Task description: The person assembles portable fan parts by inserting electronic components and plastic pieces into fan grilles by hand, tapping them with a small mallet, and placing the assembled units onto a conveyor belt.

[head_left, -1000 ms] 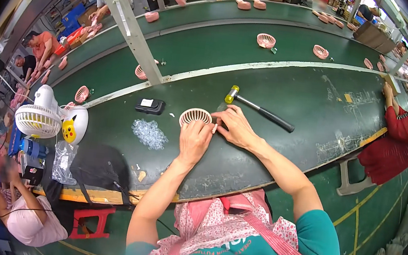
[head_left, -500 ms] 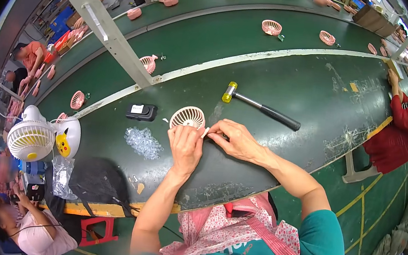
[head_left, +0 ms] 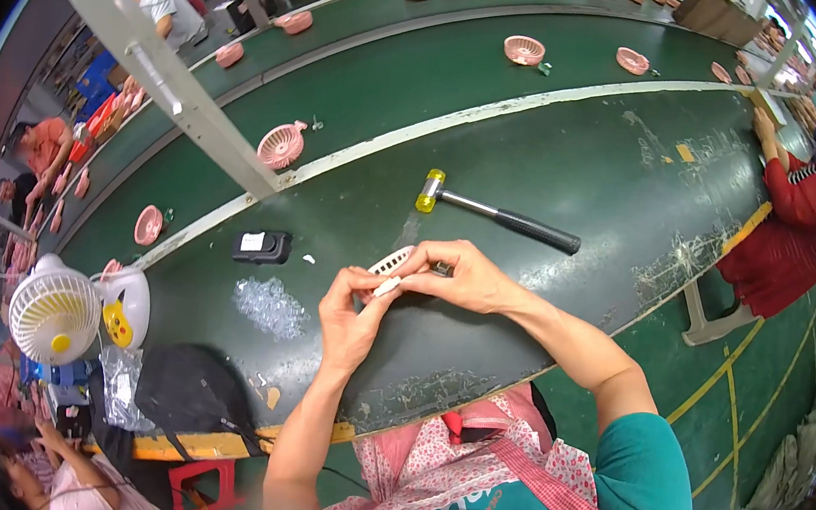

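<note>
A pink slotted fan housing [head_left: 389, 261] is tipped up on its edge between my hands, just above the dark green bench. My left hand [head_left: 348, 321] grips its near left side, fingers closed. My right hand [head_left: 461, 276] is closed on its right side, thumb toward the left thumb. Where the thumbs meet, a small white piece [head_left: 387, 286] shows; how it joins the housing I cannot tell. Partly hidden by my right hand is a small dark part [head_left: 443, 269]. Beyond the hands lies a mallet [head_left: 498, 216] with yellow faces and a black grip.
To the left are a heap of small clear pieces [head_left: 269, 307], a black box [head_left: 261, 246], a black bag [head_left: 198, 379] and a white desk fan [head_left: 56, 311]. A metal post [head_left: 163, 66] rises beside the conveyor [head_left: 427, 86], which carries more pink housings. A co-worker [head_left: 809, 220] sits at right.
The fan housing has gone from lying open side up to tilted on edge. My hands have come closer together around it. The view has shifted slightly.
</note>
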`<state>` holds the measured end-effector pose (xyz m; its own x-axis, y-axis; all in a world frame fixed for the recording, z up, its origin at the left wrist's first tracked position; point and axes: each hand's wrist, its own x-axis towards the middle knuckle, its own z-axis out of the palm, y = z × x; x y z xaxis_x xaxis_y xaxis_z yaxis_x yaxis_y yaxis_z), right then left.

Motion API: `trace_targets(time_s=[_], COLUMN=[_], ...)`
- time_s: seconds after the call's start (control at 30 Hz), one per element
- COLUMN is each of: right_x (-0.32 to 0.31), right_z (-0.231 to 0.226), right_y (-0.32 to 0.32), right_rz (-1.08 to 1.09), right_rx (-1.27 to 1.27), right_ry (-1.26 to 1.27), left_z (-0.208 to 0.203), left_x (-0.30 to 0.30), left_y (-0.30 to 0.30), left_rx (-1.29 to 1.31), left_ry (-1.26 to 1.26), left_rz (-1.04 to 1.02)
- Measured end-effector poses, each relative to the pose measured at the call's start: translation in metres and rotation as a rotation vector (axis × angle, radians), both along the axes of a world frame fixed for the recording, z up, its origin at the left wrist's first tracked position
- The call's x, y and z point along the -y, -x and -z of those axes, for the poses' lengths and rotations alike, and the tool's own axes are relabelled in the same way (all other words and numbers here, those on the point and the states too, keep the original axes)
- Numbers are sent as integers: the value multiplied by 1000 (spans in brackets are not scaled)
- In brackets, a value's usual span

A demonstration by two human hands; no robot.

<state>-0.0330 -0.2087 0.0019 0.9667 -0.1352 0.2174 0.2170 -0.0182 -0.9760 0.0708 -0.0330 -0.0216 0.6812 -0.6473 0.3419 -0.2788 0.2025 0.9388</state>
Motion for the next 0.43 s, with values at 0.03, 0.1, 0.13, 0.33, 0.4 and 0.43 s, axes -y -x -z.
trace_targets(time_s=[0.03,0.1,0.13,0.33,0.4,0.43], right_x=[-1,0,-1,29,33,31], right_z=[0,-3,-2,31,44,31], right_y=[-1,-1,-3,-24,-19,-12], right_rz=[27,122,185,529,470,386], right_rx=[44,21,22,-59,52,-17], right_ry=[46,105,103,644,958,1088], left_z=[-4,-14,-14,4,17,19], left_x=[1,3,3,13,10,8], left_y=[2,6,4,7,7,6], left_rx=[-80,-345,-350,881,996,1030], left_ry=[25,16,-13,-341,-460,-495], left_rz=[40,101,73,-210,-136,-136])
